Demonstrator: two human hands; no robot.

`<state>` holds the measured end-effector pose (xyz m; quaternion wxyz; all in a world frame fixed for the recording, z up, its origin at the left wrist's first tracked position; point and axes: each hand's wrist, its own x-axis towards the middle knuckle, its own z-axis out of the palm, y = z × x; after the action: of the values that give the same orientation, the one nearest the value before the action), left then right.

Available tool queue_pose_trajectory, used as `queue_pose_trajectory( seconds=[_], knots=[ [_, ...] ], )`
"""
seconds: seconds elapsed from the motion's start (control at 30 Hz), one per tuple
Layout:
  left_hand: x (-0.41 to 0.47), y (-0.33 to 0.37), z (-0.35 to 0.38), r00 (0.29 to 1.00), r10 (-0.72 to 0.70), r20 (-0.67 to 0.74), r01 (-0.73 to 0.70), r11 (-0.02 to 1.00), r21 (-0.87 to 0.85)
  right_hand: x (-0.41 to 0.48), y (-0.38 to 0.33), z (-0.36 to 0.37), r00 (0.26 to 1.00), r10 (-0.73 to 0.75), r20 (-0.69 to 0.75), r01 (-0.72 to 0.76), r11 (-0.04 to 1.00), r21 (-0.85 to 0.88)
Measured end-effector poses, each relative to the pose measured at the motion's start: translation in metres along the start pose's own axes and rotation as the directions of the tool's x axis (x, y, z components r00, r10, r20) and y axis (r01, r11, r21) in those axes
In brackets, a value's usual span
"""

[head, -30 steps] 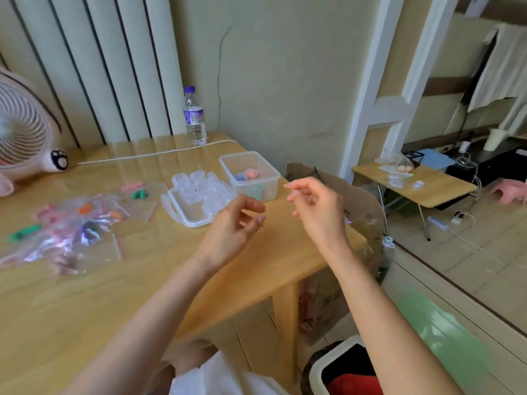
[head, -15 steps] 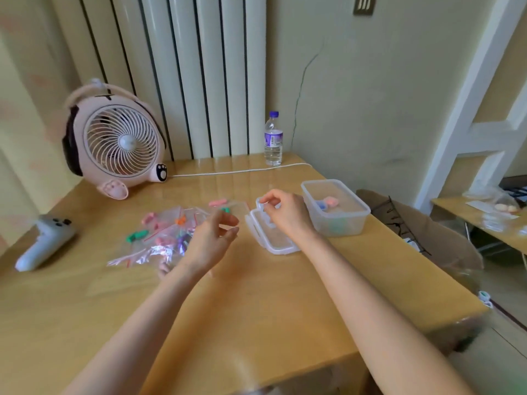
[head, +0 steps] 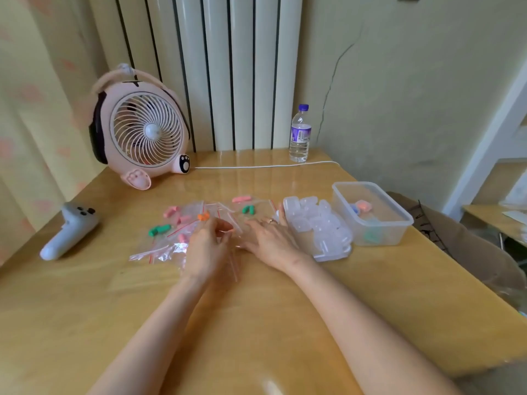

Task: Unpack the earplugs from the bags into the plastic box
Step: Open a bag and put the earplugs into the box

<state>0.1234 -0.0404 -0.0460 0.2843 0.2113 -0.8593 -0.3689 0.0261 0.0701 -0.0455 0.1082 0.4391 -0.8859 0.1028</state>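
Many bags (head: pixel 182 228), left fingers (head: pixel 218 227) pinching one, right fingers (head: pixel 254 227) flat on others.

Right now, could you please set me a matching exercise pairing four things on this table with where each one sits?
Things: 1 fan; 2 water bottle; 3 plastic box; 4 controller.
Places: A left edge of the table; B right side, holding earplugs; C back left corner; D back edge, by the white cable.
Pairs: 1-C; 2-D; 3-B; 4-A.
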Motion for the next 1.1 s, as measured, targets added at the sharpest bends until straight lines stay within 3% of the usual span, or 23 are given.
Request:
queue_pose_trajectory(
  seconds=[0.1,0.27,0.37,0.47,0.53,0.6,0.67,0.77,0.83,0.93,1.0,1.1],
  knots=[
    [0.003,-0.002,-0.001,1.0,-0.021,0.015,0.021,1.0,-0.003,-0.001,0.0,-0.002,0.996,0.028,-0.082,-0.028,1.0,0.001],
    [0.004,-0.004,-0.005,1.0,0.008,-0.02,-0.008,1.0,0.007,-0.001,0.0,-0.011,0.994,0.055,-0.095,-0.051,0.998,0.036],
    [0.002,-0.003,-0.004,0.983,0.184,-0.024,-0.181,0.979,0.098,-0.003,0.003,-0.013,0.99,0.085,-0.113,-0.08,0.996,0.05],
    [-0.001,-0.002,0.001,0.916,0.397,0.066,-0.4,0.882,0.251,-0.008,0.005,-0.021,0.979,0.044,-0.199,-0.001,0.977,0.212],
    [-0.003,0.001,0.003,0.907,0.416,0.062,-0.416,0.865,0.282,-0.01,0.005,-0.026,0.971,0.037,-0.236,0.061,0.918,0.392],
    [-0.003,0.004,0.002,0.938,0.345,-0.033,-0.336,0.928,0.159,-0.011,0.003,-0.032,0.984,0.045,-0.171,0.085,0.726,0.683],
    [-0.001,0.007,-0.002,0.987,0.148,-0.058,-0.154,0.98,-0.129,-0.01,0.002,-0.035,0.995,0.025,-0.097,0.068,0.546,0.835],
    [-0.002,0.015,-0.009,0.997,-0.072,0.041,0.083,0.838,-0.539,-0.009,0.004,-0.036,0.991,0.077,-0.11,0.056,0.51,0.859],
    [-0.005,0.019,-0.01,0.989,-0.106,0.102,0.146,0.784,-0.603,-0.008,0.005,-0.038,0.978,0.163,-0.129,0.044,0.442,0.896],
    [-0.009,0.025,-0.011,0.969,-0.09,0.228,0.211,0.78,-0.59,-0.009,0.008,-0.041,0.973,0.209,-0.096,0.027,0.311,0.95],
    [-0.01,0.026,-0.011,0.96,-0.067,0.271,0.217,0.788,-0.576,-0.01,0.01,-0.044,0.981,0.179,-0.072,0.01,0.324,0.946],
    [-0.009,0.026,-0.014,0.973,-0.054,0.223,0.172,0.816,-0.552,-0.01,0.009,-0.043,0.992,0.122,-0.026,-0.017,0.339,0.941]
  ],
)
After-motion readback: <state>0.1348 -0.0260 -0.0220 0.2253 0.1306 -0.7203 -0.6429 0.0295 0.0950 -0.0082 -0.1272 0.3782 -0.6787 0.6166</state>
